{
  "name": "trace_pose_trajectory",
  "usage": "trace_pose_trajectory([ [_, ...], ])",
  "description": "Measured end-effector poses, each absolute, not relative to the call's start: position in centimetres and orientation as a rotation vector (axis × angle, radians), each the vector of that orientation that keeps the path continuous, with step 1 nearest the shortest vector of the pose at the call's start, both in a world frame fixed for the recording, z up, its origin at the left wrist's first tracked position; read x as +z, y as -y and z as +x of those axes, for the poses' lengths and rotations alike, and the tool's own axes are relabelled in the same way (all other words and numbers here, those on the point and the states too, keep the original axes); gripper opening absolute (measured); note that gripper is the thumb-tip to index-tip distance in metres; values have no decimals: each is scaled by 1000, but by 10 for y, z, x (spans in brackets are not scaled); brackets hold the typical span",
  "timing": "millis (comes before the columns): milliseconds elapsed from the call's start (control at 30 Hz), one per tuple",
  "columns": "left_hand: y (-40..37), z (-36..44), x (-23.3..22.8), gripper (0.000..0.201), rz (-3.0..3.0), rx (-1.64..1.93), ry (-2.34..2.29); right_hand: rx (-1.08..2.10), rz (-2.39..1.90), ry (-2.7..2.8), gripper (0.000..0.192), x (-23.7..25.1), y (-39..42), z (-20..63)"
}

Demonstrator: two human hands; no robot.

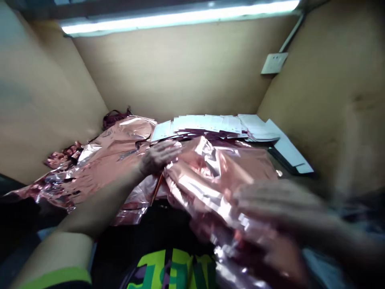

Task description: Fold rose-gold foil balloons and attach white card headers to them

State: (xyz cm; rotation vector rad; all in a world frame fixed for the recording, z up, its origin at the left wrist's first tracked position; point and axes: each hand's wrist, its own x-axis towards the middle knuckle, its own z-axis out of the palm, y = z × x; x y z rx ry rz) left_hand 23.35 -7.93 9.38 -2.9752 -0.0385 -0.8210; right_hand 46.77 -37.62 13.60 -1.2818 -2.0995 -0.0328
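Observation:
A shiny rose-gold foil sheet point(240, 164), wrinkled and bright with reflections, lies in front of me and hangs over the near edge at the right. My left hand point(161, 155) rests at its left edge, fingers stretched out and close together; whether the thumb pinches the foil underneath is hidden. Blurred by motion, my right hand point(273, 196) lies flat across the foil's right part with the fingers extended. More rose-gold foil point(105, 160) is spread out left of my left hand, its far-left end crumpled.
Overlapping white cards point(207, 123) line the back, with stacked white sheets point(257, 126) to their right. A dark flat item point(282, 158) lies beside these. A dark red bundle point(116, 116) sits back left. Board walls point(180, 72) enclose the table; a socket point(274, 63) is on the right.

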Motion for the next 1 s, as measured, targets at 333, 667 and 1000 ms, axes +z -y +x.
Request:
trace_pose_trajectory([
  [333,72,222,28,43,-3268,-19,-361,-229,-1154,2394,40,-17,324,519],
  [667,116,212,4,50,-3143,-93,-428,-366,-1187,2467,40,-24,344,511],
  [1000,150,199,-39,33,-3618,-732,844,255,-1792,1712,36,-34,341,527],
])
